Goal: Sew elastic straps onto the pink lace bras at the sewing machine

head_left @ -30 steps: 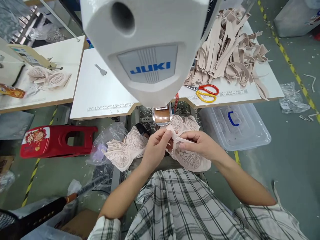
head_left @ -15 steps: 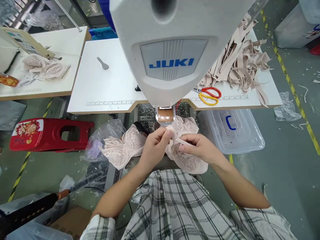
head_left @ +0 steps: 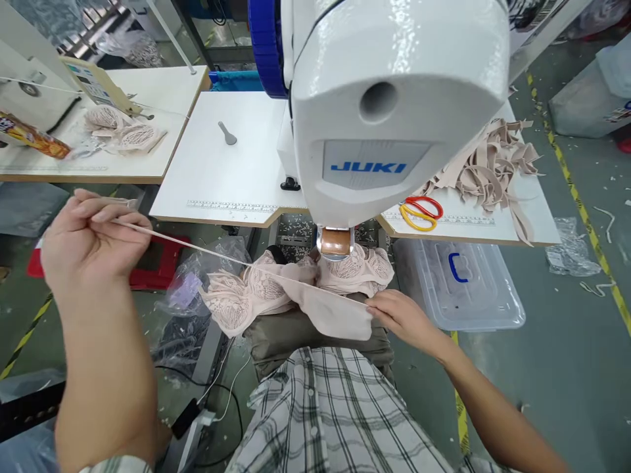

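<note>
A pale pink lace bra (head_left: 249, 292) lies below the sewing machine's front, partly across my lap. My left hand (head_left: 96, 236) is raised at the far left, its fingers closed on one end of a thin pale strap (head_left: 197, 248). The strap runs taut down to the right along the upper edge of a smooth fabric wing (head_left: 330, 309). At the right end of that wing my right hand (head_left: 401, 322) pinches the fabric's edge. Lace cups (head_left: 357, 270) sit beneath the machine's metal-and-brown front part (head_left: 336, 243).
A white JUKI sewing machine (head_left: 394, 118) looms over the white table (head_left: 221, 180). Red-and-yellow scissors (head_left: 421, 213) and a heap of beige strips (head_left: 493, 167) are on the right. Below stand a clear lidded box (head_left: 473, 289) and a red stool (head_left: 158, 263).
My left hand has swung far left and up from beside my right hand, drawing the strap out long and taut. My right hand has moved slightly right and down. The view has shifted.
</note>
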`<state>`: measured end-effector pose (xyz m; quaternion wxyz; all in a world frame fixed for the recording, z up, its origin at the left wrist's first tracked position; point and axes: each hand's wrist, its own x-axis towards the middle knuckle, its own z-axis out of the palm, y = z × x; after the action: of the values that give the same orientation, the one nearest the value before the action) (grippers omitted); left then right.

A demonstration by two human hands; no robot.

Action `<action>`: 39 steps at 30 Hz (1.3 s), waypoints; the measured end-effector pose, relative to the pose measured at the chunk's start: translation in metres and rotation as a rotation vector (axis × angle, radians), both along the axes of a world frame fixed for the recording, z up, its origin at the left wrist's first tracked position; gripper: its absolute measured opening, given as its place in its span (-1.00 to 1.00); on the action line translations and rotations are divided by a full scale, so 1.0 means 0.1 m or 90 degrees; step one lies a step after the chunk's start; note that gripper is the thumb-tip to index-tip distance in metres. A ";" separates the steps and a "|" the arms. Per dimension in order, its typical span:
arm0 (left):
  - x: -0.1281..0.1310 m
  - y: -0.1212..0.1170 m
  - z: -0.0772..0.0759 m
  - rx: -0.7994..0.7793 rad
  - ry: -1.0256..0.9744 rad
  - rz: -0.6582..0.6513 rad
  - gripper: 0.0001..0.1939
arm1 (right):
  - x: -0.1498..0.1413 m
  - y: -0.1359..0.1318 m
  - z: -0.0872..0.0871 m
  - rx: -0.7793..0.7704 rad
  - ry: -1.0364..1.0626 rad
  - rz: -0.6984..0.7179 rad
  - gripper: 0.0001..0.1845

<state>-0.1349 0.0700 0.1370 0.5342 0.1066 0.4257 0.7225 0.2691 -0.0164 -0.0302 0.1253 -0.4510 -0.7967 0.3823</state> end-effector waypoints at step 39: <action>1.62 -1.00 -2.00 0.033 0.180 -0.711 -0.57 | -0.80 0.21 -0.02 -0.126 0.262 -0.518 -0.70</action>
<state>0.0267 -0.0305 -0.0627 0.7696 0.4238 0.3545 0.3201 0.1895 0.0046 -0.0322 0.3767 -0.6517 -0.4732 0.4577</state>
